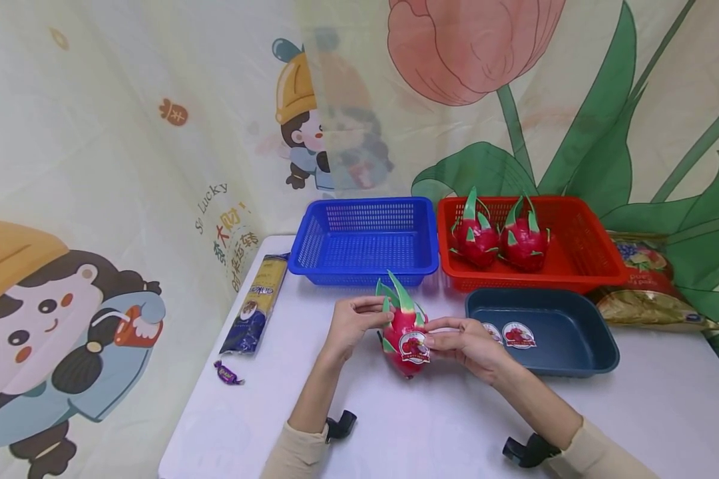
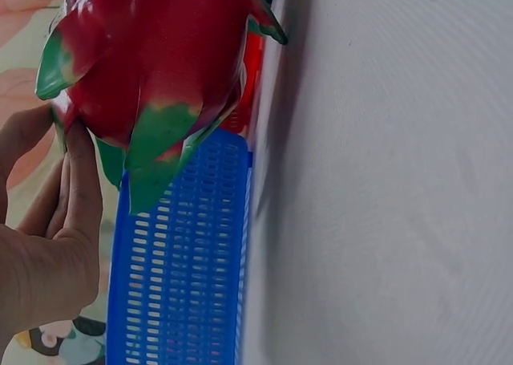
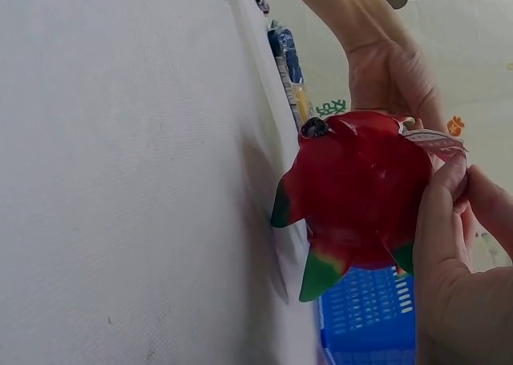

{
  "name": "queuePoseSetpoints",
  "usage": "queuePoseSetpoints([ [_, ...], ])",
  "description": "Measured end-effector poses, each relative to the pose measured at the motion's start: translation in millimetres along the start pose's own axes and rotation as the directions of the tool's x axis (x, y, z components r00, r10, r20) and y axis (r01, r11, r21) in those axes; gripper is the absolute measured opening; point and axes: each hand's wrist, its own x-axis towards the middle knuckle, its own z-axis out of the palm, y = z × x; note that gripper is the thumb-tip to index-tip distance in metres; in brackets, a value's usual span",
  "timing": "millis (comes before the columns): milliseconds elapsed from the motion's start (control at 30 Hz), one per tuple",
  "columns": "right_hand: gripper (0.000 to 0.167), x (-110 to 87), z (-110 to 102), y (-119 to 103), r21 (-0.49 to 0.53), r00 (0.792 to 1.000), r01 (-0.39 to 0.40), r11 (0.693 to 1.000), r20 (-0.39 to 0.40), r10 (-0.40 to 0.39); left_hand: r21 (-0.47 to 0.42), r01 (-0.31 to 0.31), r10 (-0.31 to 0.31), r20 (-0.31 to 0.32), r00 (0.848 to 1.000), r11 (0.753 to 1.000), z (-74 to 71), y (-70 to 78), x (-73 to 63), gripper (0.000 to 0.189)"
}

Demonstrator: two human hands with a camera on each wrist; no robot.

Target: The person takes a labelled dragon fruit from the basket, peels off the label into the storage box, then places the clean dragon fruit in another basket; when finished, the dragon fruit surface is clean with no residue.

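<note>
A red dragon fruit (image 1: 403, 322) with green-tipped scales is held over the white table, its leafy end pointing away. My left hand (image 1: 352, 324) pinches a scale on its left side between thumb and fingers, as the left wrist view shows at the fingertips (image 2: 77, 140). On the fruit's front is a round sticker (image 1: 413, 348) with a fruit picture and a red banner. The right hand (image 1: 470, 344) pinches that sticker's right edge; in the right wrist view the sticker (image 3: 437, 143) stands partly off the fruit's skin.
A blue basket (image 1: 364, 274) stands behind the hands, beside a red basket (image 1: 581, 229) with two dragon fruits (image 1: 476, 241). A dark blue tray (image 1: 575, 346) at right has stickers (image 1: 518, 335) in it. A long packet (image 1: 256, 303), a wrapped candy (image 1: 228, 374) and a bag (image 1: 653, 293) lie around.
</note>
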Motion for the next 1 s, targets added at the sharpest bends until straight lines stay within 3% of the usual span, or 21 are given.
queuePoseSetpoints([
  [233, 0.031, -1.5, -2.7, -0.8, 0.046, 0.998, -0.032, 0.998, 0.057, 0.029, 0.014, -0.025, 0.025, 0.019, 1.0, 1.0, -0.3, -1.5, 0.3, 0.043],
  [400, 0.035, -4.7, -6.2, -5.3, 0.07, 0.997, -0.042, 0.997, 0.069, 0.037, 0.054, -0.059, 0.06, -0.007, 0.998, 0.997, -3.7, -1.3, 0.3, 0.037],
  [533, 0.04, -9.6, -11.0, -13.2, 0.028, 0.999, -0.001, 1.0, 0.035, 0.0, 0.042, -0.063, 0.063, -0.01, 0.998, 0.997, -6.3, -1.1, 0.6, 0.035],
  [867, 0.026, -23.2, -36.2, -40.4, -0.06, 0.996, 0.086, 0.994, 0.011, -0.086, 0.052, -0.042, 0.043, -0.004, 0.999, 0.998, -7.1, -2.4, 1.8, 0.036],
  [1000, 0.032, -29.0, -52.0, -49.5, -0.125, 0.995, 0.104, 0.987, 0.011, -0.103, 0.052, -0.041, 0.041, 0.0, 0.999, 0.998, -8.4, -1.8, 1.3, 0.037],
])
